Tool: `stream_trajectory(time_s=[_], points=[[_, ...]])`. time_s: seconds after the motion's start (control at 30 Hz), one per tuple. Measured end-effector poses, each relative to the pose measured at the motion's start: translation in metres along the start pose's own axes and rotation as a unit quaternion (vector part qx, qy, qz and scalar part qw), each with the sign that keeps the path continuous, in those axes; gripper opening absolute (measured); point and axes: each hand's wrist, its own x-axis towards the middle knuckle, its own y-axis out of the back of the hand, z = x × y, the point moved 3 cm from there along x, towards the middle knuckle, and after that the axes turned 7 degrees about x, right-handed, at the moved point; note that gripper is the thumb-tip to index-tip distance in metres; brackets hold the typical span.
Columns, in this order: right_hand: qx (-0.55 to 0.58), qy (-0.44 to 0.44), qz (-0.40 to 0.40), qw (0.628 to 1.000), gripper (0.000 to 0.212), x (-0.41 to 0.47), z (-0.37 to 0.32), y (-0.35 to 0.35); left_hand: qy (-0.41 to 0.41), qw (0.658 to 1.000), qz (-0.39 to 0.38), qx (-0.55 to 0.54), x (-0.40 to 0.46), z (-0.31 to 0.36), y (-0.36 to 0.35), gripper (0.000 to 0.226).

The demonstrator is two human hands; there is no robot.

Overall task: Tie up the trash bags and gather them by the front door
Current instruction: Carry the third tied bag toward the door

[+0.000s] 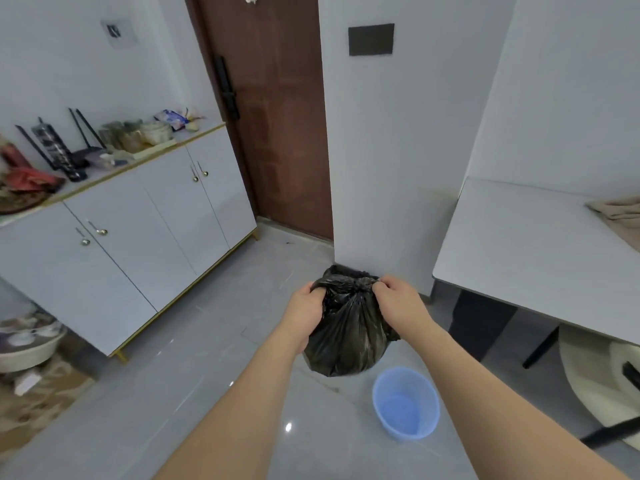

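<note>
A full black trash bag [346,337] hangs in the air in front of me, above the grey tiled floor. My left hand [306,311] grips the bag's gathered top on its left side. My right hand [398,299] pinches the top on the right, at the knotted neck. Both hands are closed on the plastic. A second dark bag top [343,271] shows just behind, against the white wall; most of it is hidden. The brown front door [273,116] stands closed ahead, to the left of that wall.
An empty blue plastic bin [405,403] stands on the floor below the bag, to the right. A white cabinet [131,237] with cluttered top runs along the left. A white table [533,244] and a cream chair [595,379] are on the right.
</note>
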Motion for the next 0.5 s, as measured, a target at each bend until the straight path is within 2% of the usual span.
stream_trajectory(time_s=[0.13, 0.23, 0.5], points=[[0.010, -0.008, -0.002, 1.000, 0.026, 0.076, -0.022, -0.006, -0.005, 0.998, -0.008, 0.056, 0.071, 0.041, 0.013, 0.024], [0.018, -0.006, 0.009, 1.000, 0.023, 0.130, -0.042, -0.015, -0.019, 0.999, -0.005, 0.050, 0.122, 0.070, 0.023, 0.022], [0.033, -0.046, 0.021, 0.998, 0.023, 0.265, -0.065, -0.065, -0.039, 0.995, -0.025, 0.086, 0.269, 0.103, 0.065, 0.023]])
